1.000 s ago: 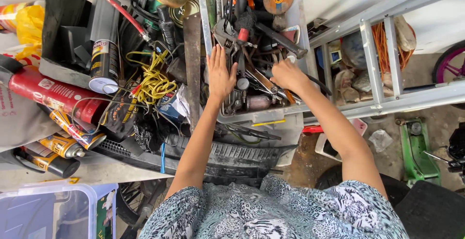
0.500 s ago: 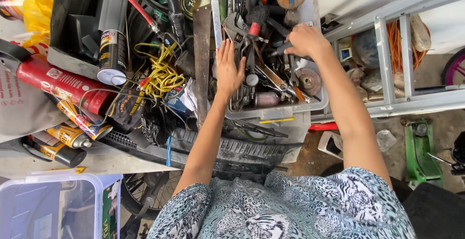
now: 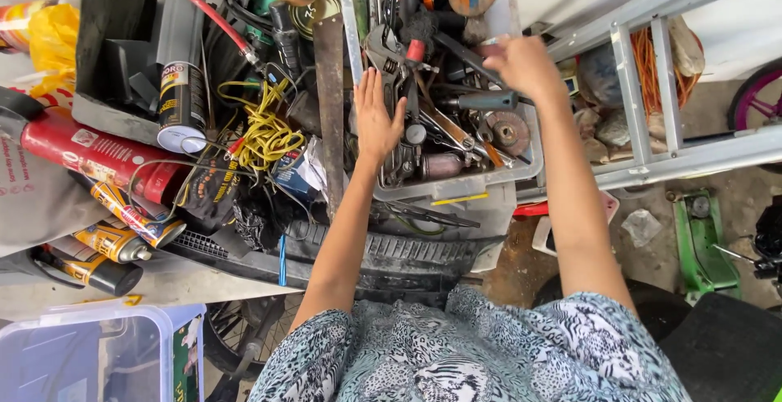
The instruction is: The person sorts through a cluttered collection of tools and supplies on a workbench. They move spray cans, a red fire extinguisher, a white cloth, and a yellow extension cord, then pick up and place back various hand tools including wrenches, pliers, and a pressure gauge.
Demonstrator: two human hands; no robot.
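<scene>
Both hands are in a clear plastic bin (image 3: pixel 521 170) crammed with tools, which sits at about 12 o'clock from the person. The left hand (image 3: pixel 376 121) lies flat with fingers spread and pointing to 12 o'clock, pressing down on the pile beside an adjustable wrench (image 3: pixel 383 50), whose long axis runs roughly 12 to 6 with its head toward 12. The right hand (image 3: pixel 521 64) is at the bin's far right rim; its fingers curl down among the tools, and whether they grip anything cannot be told, since the fingertips are hidden. Just at 7 o'clock of that hand lies a dark-handled tool (image 3: pixel 481 101), lengthwise 3 to 9. A rusty disc (image 3: pixel 511 131) lies below it. Most tools overlap, so their ends are buried.
</scene>
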